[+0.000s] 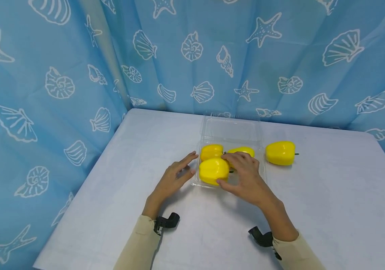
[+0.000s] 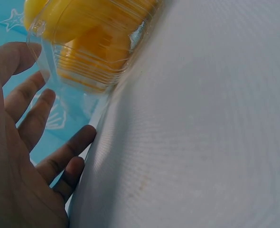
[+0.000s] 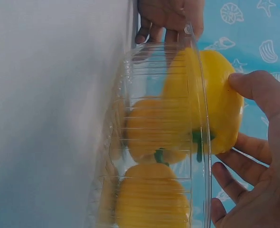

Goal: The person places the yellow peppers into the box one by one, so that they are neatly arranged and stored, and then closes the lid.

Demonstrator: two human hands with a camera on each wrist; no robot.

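Near the box's front left corner, my right hand holds a yellow bell pepper between thumb and fingers. In the right wrist view this bell pepper rises above the rim of the clear plastic clamshell box, its green stem towards the fingers. Two other yellow peppers sit inside: one at the back left and one partly hidden behind my right hand. My left hand is at the box's left side with fingers spread, thumb right at the wall in the left wrist view.
The box's transparent lid lies folded back towards the curtain. One more yellow bell pepper lies on the white-covered table, right of the box. A blue curtain with shell prints hangs behind and to the left.
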